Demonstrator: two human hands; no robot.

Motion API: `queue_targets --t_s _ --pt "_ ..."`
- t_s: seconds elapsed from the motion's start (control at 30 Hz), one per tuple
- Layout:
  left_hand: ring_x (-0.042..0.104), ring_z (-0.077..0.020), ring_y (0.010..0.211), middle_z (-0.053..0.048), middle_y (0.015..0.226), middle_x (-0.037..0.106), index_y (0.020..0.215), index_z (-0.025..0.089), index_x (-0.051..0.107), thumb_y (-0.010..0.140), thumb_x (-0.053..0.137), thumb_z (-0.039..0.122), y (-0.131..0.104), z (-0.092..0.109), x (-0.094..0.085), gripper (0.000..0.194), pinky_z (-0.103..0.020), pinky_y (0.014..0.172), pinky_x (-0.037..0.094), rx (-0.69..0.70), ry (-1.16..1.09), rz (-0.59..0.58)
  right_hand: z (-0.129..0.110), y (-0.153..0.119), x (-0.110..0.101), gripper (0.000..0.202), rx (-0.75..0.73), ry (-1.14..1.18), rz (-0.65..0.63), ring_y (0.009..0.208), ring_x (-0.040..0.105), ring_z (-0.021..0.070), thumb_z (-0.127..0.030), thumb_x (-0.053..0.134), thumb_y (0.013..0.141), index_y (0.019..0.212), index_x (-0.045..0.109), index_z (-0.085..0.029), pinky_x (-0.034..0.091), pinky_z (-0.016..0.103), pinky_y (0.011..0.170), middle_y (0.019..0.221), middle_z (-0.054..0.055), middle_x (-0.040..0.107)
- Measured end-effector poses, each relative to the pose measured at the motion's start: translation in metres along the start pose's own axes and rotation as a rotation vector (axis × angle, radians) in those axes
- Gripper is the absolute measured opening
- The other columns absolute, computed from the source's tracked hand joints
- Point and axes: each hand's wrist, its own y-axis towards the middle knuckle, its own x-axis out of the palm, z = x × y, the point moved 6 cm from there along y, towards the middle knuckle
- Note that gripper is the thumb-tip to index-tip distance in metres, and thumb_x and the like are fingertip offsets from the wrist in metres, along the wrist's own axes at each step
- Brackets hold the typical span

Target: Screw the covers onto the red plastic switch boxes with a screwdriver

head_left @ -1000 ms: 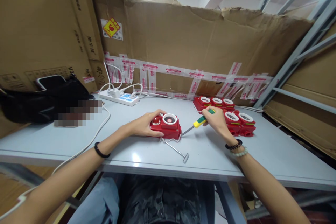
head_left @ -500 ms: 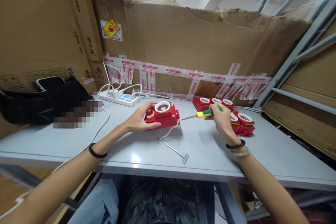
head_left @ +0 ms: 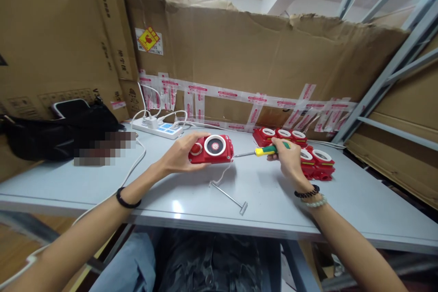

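Observation:
My left hand (head_left: 179, 154) is closed round the left end of a red box-shaped device (head_left: 201, 155) with a white ring and a dark round centre on its face. A screwdriver (head_left: 263, 151) with a yellow and green handle is gripped in my right hand (head_left: 288, 159). Its shaft points left, and the tip is at the device's right end; whether it touches a screw is too small to tell. From that end a thin white cord (head_left: 224, 172) runs down to a small metal T-shaped hammer (head_left: 229, 197) lying on the table.
Several similar red devices (head_left: 321, 157) stand behind and right of my right hand. A white power strip (head_left: 160, 128) with cables lies at the back left, near a black bag (head_left: 85, 125) and a phone (head_left: 71, 108). Taped cardboard (head_left: 222, 54) walls the back of the grey table (head_left: 273, 205).
My left hand has tilted the red device so its ringed face turns more toward me. The screwdriver stays at its right end, with its handle slightly shifted.

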Motion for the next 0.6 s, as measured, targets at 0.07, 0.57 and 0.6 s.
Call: queue_targets --t_s 0.07,0.57,0.6 --pt "0.058 -0.0274 0.109 -0.013 0.123 0.056 0.128 0.020 0.039 0.069 0.072 0.036 -0.0002 0.0003 -0.0010 0.069 -0.040 0.092 0.047 0.011 0.008 0.015 0.0003 0.0001 -0.0003 0.022 0.019 0.005 0.008 0.031 0.049 0.0091 -0.034 0.068 0.064 0.061 0.056 -0.016 0.051 0.022 0.036 0.039 -0.006 0.050" --pt "0.058 -0.0262 0.107 -0.012 0.122 0.056 0.128 0.020 0.038 0.068 0.074 0.036 0.0014 -0.0003 -0.0053 0.072 -0.038 0.090 0.049 -0.035 -0.030 0.077 -0.0057 -0.0019 0.0018 0.017 0.082 0.110 -0.067 0.034 0.050 0.0084 -0.028 0.065 0.065 0.060 0.052 -0.018 0.057 0.025 0.046 0.038 -0.009 0.044" --pt "0.058 -0.0264 0.108 -0.012 0.123 0.056 0.128 0.020 0.038 0.068 0.074 0.037 0.0013 -0.0003 -0.0051 0.072 -0.038 0.090 0.049 -0.037 -0.031 0.077 -0.0055 -0.0023 0.0024 0.017 0.079 0.111 -0.066 0.033 0.049 0.0081 -0.027 0.064 0.065 0.060 0.051 -0.018 0.056 0.025 0.046 0.038 -0.009 0.043"
